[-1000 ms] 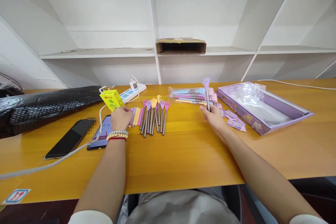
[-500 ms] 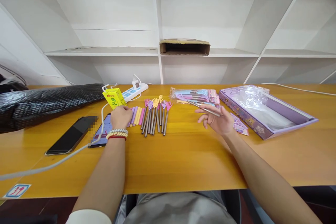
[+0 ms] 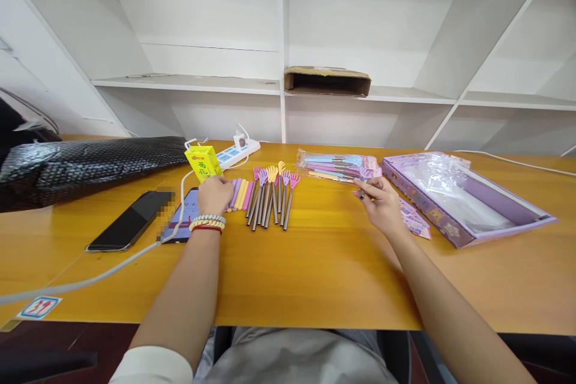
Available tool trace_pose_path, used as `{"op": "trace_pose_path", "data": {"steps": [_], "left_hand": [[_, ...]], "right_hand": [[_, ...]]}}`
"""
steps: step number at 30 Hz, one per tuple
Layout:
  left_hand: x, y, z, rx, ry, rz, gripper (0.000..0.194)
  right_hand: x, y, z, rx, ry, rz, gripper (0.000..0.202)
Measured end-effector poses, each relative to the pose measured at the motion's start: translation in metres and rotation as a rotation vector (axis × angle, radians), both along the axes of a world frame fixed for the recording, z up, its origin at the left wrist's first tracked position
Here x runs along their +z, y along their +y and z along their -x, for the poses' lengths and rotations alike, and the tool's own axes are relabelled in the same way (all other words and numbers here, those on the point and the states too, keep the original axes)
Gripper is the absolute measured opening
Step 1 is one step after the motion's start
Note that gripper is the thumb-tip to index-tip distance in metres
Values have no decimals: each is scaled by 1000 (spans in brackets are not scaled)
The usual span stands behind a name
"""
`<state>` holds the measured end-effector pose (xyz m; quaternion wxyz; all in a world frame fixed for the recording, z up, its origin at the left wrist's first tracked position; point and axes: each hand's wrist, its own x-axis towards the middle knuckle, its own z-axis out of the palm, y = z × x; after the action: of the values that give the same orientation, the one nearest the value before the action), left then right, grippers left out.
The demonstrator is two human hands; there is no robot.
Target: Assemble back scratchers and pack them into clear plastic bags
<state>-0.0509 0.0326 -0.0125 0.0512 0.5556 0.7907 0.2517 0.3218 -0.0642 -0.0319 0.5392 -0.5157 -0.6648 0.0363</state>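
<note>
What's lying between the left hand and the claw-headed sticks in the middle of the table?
The head view shows purple, yellow and pink tubes lying side by side between the left hand and the claw-headed sticks.

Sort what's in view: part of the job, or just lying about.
Apparently in use: metal rod in right hand; claw-headed rods; coloured sticks by left hand; probably plastic packet, cards, purple box.

Apparently lying about: black phone; lit phone; yellow carton; power strip; black package.
</note>
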Motion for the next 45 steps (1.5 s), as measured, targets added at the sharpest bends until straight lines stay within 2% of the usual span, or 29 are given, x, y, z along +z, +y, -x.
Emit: {"op": "trace_pose_path", "data": {"steps": [5,10,13,15,17,23,28,33,35,38,40,43,45], "left_hand": [[-1,1,1,-9,5,-1,32],[-1,1,1,-14,24,-12,32],[-1,1,0,-18,32,-13,32],[-1,1,0,-17,33,-9,32],[0,1,0,-15,32,-4,33],[-1,1,0,-18,27,-5,32],[-2,1,1,-26,17,-7,31],[0,1,1,-32,20,-8,30],[0,0,0,-36,31,-10,30],[-2,1,-2,-78,67,-17,32],[-6,4,-2,-152,128,-57,36],[-14,10,-3,-284,253,-137,40],[-18,13,-3,-333,306,-147,42]], "right_hand": [[2,-2,4,143,249,18,22],[13,-5,3,381,780,227,32],[16,-4,1,388,995,380,34],[14,-1,2,380,1082,494,34],[10,2,3,339,1129,535,40],[0,13,-4,109,1125,218,44],[-1,15,-10,154,1099,360,38],[-6,11,0,131,718,538,20],[-6,8,4,156,569,534,29],[-3,2,8,232,489,526,50],[1,-2,10,289,517,556,51],[9,-6,9,396,654,603,38],[15,-8,7,494,766,587,41]]}}
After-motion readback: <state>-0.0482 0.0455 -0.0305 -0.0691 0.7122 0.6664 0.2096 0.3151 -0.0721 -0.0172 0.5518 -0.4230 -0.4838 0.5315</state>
